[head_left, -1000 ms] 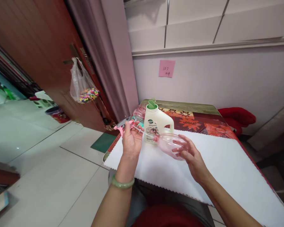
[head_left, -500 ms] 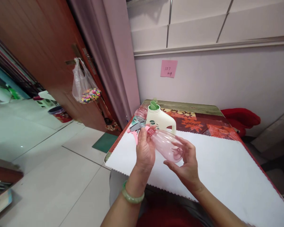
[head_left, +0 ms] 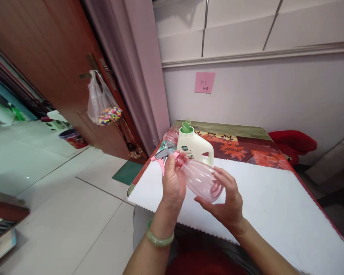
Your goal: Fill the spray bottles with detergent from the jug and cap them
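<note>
My left hand (head_left: pixel 172 181) is closed round the pink and grey spray head (head_left: pixel 164 156), which sits at the neck of a clear pink plastic bottle (head_left: pixel 200 179). My right hand (head_left: pixel 226 200) cups the bottle's rounded bottom, fingers wrapped under it. The bottle lies tilted above the white cloth (head_left: pixel 263 206) on the table. Just behind it stands a cream jug with a green cap (head_left: pixel 193 145), and a second clear pink bottle (head_left: pixel 170 136) sits to the jug's left.
An orange patterned tablecloth (head_left: pixel 237 151) covers the table's far part, against the wall. A red cushion (head_left: pixel 294 139) lies to the right. On the left is a brown door (head_left: pixel 54 57) with a plastic bag of coloured beads (head_left: pixel 103 105) on its handle, above tiled floor.
My left hand brought the spray head with its tube from the left to the bottle's neck. My right hand lifted the bottle and tilted it toward me.
</note>
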Demonstrator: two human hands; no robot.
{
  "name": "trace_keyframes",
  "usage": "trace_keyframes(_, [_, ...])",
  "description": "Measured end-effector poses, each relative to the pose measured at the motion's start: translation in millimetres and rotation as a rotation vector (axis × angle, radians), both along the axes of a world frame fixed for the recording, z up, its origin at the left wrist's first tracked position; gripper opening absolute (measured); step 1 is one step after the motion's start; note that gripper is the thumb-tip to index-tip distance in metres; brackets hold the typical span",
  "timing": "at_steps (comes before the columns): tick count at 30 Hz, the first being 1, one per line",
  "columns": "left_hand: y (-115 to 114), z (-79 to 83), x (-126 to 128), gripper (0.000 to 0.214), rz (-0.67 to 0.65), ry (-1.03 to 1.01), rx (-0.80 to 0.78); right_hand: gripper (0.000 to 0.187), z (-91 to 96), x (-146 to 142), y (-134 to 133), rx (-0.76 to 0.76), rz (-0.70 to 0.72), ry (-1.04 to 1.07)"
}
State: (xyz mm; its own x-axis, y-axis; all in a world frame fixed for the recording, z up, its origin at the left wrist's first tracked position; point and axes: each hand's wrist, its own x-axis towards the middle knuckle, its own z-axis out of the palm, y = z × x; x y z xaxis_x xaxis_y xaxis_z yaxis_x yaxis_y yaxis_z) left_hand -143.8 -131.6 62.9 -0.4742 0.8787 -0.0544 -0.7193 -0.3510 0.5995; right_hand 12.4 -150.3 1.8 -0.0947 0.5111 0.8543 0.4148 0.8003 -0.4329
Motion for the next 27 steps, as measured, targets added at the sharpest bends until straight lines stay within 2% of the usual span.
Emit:
trace_keyframes(4, [-0.3,1.2,-6.9,0.026,0.049,0.058,0.026,0.098,-0.3,2.1,-3.3,0.037,-0.033,-0.036])
trace_keyframes(8, [-5.4,-2.0,0.8,0.024,0.039,0.172,0.029,0.097,-0.8,0.3,-3.6,0.02,-0.047,-0.022])
trace_keyframes(16, [-7.9,-1.7,11.8,0.028,-0.056,0.065,0.006,0.096,-8.8,-3.0,-3.6,0.018,-0.052,0.056])
trace_keyframes(23, [-12.1,-1.5,18.6,0.025,-0.043,0.1,0.029,0.095,-6.2,-3.0,-2.3,0.105,-0.104,0.031])
trace_keyframes(25, [-13.4,-1.0,20.2,0.025,-0.045,0.08,0.033,0.092,-8.5,-4.5,-4.7,0.076,-0.094,0.068])
trace_keyframes(27, [-14.6,0.0,20.0,0.026,-0.068,0.077,0.048,0.09,-8.8,-6.6,-8.9,-0.085,-0.025,0.169])
